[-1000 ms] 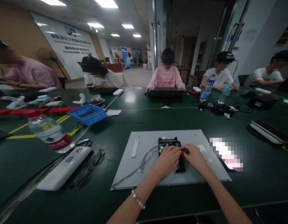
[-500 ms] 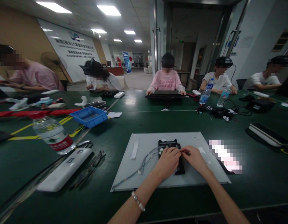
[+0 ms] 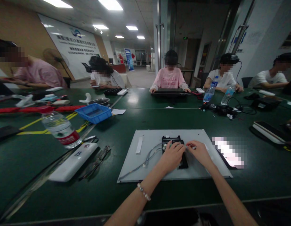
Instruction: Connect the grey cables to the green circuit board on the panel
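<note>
A flat grey panel (image 3: 133, 171) lies on the table before me, with a black plastic frame (image 3: 184, 164) on its middle. Grey wires (image 3: 152, 153) run from the frame's left side toward the panel's near left corner. My left hand (image 3: 173, 156) curls over the frame and grips it, covering much of its middle. Just right of the frame, my right hand (image 3: 200, 153) has thumb and fingers pinched together near my left fingertips. Something small and dark shows at that pinch, too small to name. A white strip (image 3: 139, 145) lies on the panel's left part.
To the left are a water bottle (image 3: 62, 130), a white case (image 3: 73, 163), eyeglasses (image 3: 98, 161) and a blue tray (image 3: 94, 113). A lit phone (image 3: 227, 152) lies right of the panel. Several people sit across the table; one in pink (image 3: 169, 78) holds a dark panel.
The view has shifted slightly, so the scene sits a little higher and further right. My right hand has moved slightly away from my left fingertips; my left hand stays on the frame.
</note>
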